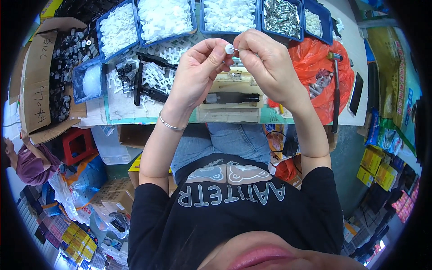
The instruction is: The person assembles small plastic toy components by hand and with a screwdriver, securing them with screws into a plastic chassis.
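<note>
Between the thumb and fingers of my left hand (202, 65) is a small white round plastic part (229, 49). My right hand (267, 63) pinches a thin metal pin (236, 50) whose other end meets the white part. Both hands are raised over the bench, close together. Below them lies a pale fixture block (231, 114) with a black tubular part (231, 97) resting along it. Left of my left wrist are black plastic housings (155, 94), lying over a spread of white plastic pieces (159, 74).
Blue bins (201, 29) of white parts and metal pins line the back. A cardboard box (39, 76) of black parts stands left, beside a small blue tray (74, 92). At right are a red plastic bag (294, 49), a hammer (336, 90) and a phone (356, 93). Another person (36, 162) is far left.
</note>
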Demonstrator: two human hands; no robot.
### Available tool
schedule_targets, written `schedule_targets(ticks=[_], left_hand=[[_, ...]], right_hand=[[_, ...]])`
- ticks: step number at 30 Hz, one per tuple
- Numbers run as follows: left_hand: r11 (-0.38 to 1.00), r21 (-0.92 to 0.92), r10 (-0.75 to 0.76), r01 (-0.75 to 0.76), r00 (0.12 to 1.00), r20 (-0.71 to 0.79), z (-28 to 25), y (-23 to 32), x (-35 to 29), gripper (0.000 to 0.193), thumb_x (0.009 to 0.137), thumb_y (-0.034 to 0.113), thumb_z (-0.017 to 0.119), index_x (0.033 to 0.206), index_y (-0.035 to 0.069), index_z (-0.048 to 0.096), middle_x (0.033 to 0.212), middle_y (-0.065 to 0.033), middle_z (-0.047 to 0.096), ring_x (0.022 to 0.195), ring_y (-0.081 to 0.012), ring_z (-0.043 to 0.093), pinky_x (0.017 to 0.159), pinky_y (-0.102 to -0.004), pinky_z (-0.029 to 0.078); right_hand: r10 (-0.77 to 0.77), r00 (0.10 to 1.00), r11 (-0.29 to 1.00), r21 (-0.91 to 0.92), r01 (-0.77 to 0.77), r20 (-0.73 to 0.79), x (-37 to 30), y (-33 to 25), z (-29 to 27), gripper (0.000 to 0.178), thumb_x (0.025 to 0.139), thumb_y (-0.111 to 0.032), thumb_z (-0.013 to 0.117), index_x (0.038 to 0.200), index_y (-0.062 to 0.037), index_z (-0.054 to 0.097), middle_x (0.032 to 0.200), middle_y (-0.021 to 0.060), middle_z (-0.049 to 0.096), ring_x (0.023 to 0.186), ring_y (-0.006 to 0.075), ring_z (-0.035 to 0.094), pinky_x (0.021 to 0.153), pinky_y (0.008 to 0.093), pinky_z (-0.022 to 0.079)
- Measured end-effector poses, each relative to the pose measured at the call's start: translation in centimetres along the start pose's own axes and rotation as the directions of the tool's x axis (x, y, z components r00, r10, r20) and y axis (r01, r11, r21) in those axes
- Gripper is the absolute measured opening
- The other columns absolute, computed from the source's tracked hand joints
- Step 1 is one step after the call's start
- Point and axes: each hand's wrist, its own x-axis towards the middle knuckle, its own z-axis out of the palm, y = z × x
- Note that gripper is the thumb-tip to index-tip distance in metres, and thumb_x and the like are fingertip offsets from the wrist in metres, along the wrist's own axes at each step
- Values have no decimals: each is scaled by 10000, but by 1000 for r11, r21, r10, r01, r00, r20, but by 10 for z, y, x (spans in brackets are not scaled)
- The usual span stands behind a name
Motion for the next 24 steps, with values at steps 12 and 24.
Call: schedule_targets(ticks=[12, 24], left_hand=[[999, -33, 4, -4, 1000, 13, -2, -2, -6, 216, 938, 213, 558, 1039, 24, 590, 918, -28, 615, 810, -103, 592, 764, -239, 490], [997, -67, -23, 22, 1000, -16, -5, -3, -13, 202, 939, 201, 557, 1040, 27, 585, 914, -33, 613, 818, -104, 599, 772, -238, 498]], right_hand=[[-11, 1000, 1000, -7, 11, -12, -1, -1, 4, 150, 853, -119, 480, 815, 24, 499, 770, 170, 502, 717, 343, 531, 641, 405, 439], [8, 998, 999, -34, -6, 56, -4, -5, 5, 90, 848, -63, 486, 840, 24, 506, 883, 141, 558, 767, 284, 565, 675, 333, 458]])
